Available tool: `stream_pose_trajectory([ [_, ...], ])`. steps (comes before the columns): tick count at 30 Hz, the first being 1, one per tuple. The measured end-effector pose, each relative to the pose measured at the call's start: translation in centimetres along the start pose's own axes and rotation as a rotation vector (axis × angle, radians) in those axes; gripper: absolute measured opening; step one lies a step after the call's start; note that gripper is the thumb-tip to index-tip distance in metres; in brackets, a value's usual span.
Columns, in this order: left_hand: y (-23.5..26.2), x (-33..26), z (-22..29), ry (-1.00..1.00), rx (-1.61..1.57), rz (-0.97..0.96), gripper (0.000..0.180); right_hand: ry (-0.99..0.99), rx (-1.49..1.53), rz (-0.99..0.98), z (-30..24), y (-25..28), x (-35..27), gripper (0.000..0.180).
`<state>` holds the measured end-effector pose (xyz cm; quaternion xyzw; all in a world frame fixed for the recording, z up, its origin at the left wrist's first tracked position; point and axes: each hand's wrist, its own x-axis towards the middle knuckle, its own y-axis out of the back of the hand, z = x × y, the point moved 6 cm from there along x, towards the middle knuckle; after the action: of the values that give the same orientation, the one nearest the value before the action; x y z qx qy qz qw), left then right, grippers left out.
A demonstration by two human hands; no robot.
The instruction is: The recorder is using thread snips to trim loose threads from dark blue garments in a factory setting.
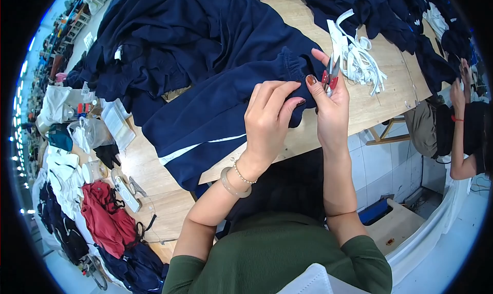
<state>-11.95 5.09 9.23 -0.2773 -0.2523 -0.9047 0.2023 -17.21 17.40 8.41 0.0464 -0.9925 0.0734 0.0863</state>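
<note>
Dark navy trousers (210, 101) with a white side stripe lie across the table in front of me. My left hand (267, 117) is closed, thumb and fingers pinching the edge of their gathered elastic cuff (288, 64). On the other side of the cuff is my right hand (333, 112), its thumb against the fabric. It also holds small thread snips (331, 78) with red grips, the blades pointing away from me. Whether a thread lies between my fingertips is too small to tell. Just beyond the snips sits a tangle of white fabric strips (359, 60).
A large heap of navy garments (169, 32) covers the table's far left, and more navy clothing (370, 12) lies far right. On the left are a phone (126, 192), a red bag (107, 217) and plastic bags (92, 132). Another person's arm (458, 124) shows at right.
</note>
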Motion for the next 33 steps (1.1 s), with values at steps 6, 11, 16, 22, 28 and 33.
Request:
stream_pose_trajectory([
  [6, 0.2, -0.1, -0.7, -0.116, 0.055, -0.039, 0.021, -0.075, 0.019, 0.030, 1.0, 0.1, -0.3, 0.045],
  [11, 0.4, -0.1, 0.1, -0.153, 0.189, -0.041, 0.018, -0.081, -0.013, 0.020, 0.7, -0.5, -0.4, 0.047],
  [16, 1.7, -0.2, -1.5, 0.157, -0.145, 0.054, 0.001, -0.016, -0.045, 0.025, 0.3, -0.6, -0.1, 0.046],
  [22, 4.8, -0.7, -5.3, 0.369, -0.429, 0.210, 0.013, -0.066, -0.109, 0.054, 0.6, 1.0, 0.4, 0.044],
  [28, 9.3, -3.5, -8.5, 0.342, 0.415, 0.104, 0.072, -0.214, -0.206, 0.158, 4.8, 6.5, 1.5, 0.040],
  [33, 8.9, -7.1, -8.8, 0.236, 0.400, -0.046, 0.056, -0.207, -0.274, 0.199, 7.3, 8.3, 2.2, 0.032],
])
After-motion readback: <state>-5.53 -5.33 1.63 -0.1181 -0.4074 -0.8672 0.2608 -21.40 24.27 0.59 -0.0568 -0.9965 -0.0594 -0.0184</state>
